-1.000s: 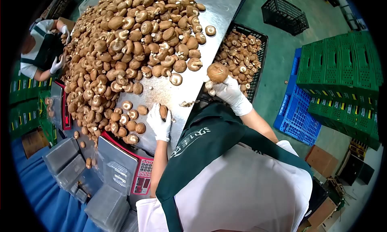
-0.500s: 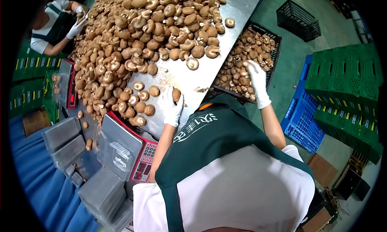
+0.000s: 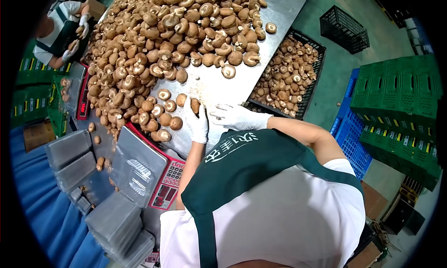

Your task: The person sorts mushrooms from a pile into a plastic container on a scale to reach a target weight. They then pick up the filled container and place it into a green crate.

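Observation:
My left hand (image 3: pixel 196 121), in a white glove, is closed on a brown mushroom (image 3: pixel 195 105) just above the steel table (image 3: pixel 212 84). My right hand (image 3: pixel 231 116), also gloved, lies open and flat near the table's front edge, right beside the left hand, holding nothing. A large heap of brown mushrooms (image 3: pixel 163 40) covers the table beyond both hands. A few loose mushrooms (image 3: pixel 160 114) lie just left of my left hand.
A black crate of mushrooms (image 3: pixel 285 77) sits on the floor right of the table. A red scale (image 3: pixel 160 175) with a clear tray stands at the near left, beside stacked clear trays (image 3: pixel 70 156). Another person's gloved hand (image 3: pixel 70 49) works at the far left. Green crates (image 3: pixel 400 96) stand right.
My right hand dropped the big mushroom into the black crate, then came back empty to the table edge beside my left hand. The left hand still holds its mushroom.

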Tool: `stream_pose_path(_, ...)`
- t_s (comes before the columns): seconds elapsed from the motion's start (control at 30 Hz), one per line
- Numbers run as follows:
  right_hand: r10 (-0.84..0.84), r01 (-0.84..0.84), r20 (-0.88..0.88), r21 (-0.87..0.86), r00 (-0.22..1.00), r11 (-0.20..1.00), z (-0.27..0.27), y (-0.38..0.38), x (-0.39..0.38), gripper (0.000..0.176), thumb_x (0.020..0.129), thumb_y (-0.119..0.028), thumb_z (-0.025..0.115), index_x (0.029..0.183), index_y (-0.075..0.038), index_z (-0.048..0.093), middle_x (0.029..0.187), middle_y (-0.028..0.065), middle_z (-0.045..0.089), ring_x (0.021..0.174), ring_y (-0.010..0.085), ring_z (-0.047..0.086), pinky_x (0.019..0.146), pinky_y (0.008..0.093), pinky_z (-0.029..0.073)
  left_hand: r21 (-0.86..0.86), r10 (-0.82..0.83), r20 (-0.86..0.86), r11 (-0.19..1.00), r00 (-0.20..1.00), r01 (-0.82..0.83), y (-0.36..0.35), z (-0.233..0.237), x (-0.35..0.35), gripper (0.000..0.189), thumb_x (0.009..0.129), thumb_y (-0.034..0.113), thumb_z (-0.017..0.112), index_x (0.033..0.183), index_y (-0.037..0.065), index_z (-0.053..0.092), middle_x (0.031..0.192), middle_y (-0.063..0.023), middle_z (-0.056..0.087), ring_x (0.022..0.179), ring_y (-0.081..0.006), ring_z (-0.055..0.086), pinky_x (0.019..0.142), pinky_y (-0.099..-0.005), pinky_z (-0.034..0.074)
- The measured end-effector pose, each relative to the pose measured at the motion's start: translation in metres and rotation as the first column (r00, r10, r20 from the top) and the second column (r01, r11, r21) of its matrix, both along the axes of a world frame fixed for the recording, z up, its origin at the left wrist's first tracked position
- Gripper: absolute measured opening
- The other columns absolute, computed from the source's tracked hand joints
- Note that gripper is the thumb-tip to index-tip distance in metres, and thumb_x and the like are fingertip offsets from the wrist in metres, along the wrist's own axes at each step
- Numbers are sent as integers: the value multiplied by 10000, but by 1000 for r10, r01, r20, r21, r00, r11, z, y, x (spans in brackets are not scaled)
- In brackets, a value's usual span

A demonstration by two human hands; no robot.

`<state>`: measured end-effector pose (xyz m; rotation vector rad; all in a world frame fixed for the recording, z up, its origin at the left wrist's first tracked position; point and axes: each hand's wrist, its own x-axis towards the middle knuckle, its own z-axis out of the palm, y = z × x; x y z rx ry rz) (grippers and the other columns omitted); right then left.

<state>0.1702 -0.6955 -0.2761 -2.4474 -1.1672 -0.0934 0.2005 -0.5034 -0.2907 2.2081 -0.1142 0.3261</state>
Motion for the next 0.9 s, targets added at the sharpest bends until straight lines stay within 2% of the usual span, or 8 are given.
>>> stream_pose_path(0.1,21,-22,33,26,999,999,7,-16,-2,354,778,-210,598,1120,-116,595,1264,140,533,1152,291,510,936,443,425,33,-23,15,999,1000,23,0,0,0,508,840,117,650,1298,3,462,1254,-195,527,1157,-350,490,1007,-393,364)
stream_pose_path(0.17,-369,334,-239,-174,898,926,11,-49,-1,269,760,-148,587,1019,-80,609,1088,117,620,991,282,591,846,414,464,15,-37,15,999,999,37,0,2,0,503,834,121,656,1287,4,472,1237,-200,535,1144,-354,498,1003,-399,370)
stream_pose_path(0.27,-660,676,284,54,696,735,16,-117,-2,138,746,-87,572,875,-62,616,776,90,569,685,280,581,618,396,486,63,-46,63,997,997,42,1,-4,1,499,802,142,686,1243,-1,504,1191,-205,555,1105,-358,527,979,-401,399)
stream_pose_path(0.4,-948,823,128,-539,292,181,3,-195,-18,298,772,-277,649,1011,-111,712,1281,219,544,1081,349,576,903,424,483,68,-87,81,994,993,81,-1,1,0,490,766,89,692,1218,14,517,1148,-209,566,1053,-371,547,926,-403,435)
stream_pose_path(0.47,-946,845,-85,-429,314,319,3,-200,-1,274,822,-274,615,1029,-116,704,1204,177,600,1070,338,580,916,399,473,86,-147,95,987,985,139,4,-2,-3,514,737,50,663,1228,28,511,1149,-197,568,1057,-378,542,919,-439,430)
stream_pose_path(0.63,-634,651,-195,30,748,759,60,-106,59,235,858,-221,575,984,-57,689,1062,99,657,968,319,600,864,382,480,296,-118,49,950,992,99,19,15,-30,490,708,110,708,1176,64,574,1182,-165,568,1025,-336,550,870,-416,435)
stream_pose_path(0.77,-244,271,-367,24,898,962,85,-17,93,240,856,-215,573,996,-51,679,1076,112,648,964,319,595,862,383,484,318,-23,-56,947,998,40,37,43,-50,530,680,178,748,1174,83,580,1219,-158,541,1074,-335,530,891,-431,422)
stream_pose_path(0.9,-76,91,-283,39,956,995,76,55,129,294,857,-240,589,1059,-39,659,1210,162,597,996,342,588,877,403,479,263,225,163,929,961,-262,53,65,-42,504,745,161,705,1213,64,547,1257,-189,497,1158,-377,474,989,-465,372)
